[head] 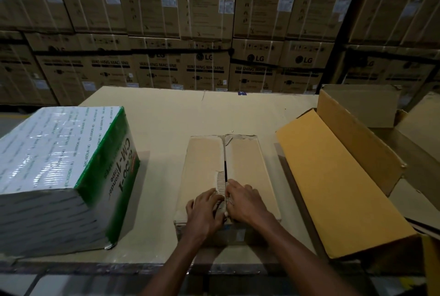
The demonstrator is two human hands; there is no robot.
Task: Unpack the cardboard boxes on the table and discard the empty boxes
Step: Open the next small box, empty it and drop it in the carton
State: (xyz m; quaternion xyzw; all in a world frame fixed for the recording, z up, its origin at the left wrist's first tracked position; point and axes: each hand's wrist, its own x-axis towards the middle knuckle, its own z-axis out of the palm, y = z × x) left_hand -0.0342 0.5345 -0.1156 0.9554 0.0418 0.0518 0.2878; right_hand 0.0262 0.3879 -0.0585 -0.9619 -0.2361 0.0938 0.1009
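Cardboard under my fingers: my left hand [206, 210] and right hand [245, 203] sit side by side on the near end of the small brown box [247, 167], fingertips curled into its centre seam, gripping the flap edges where the paper is torn. That box lies flat mid-table [166, 114], between the wrapped green-and-white carton [59, 167] and the open box [338, 176]. Beyond, stacked washing machine cartons [204, 33] fill the wall.

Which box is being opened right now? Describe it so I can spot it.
On the cardboard-covered table, three boxes stand in a row. It is the plain brown closed carton in the middle, between the green-and-white wrapped box and the open, yellow-flapped box, with both hands at its centre seam.
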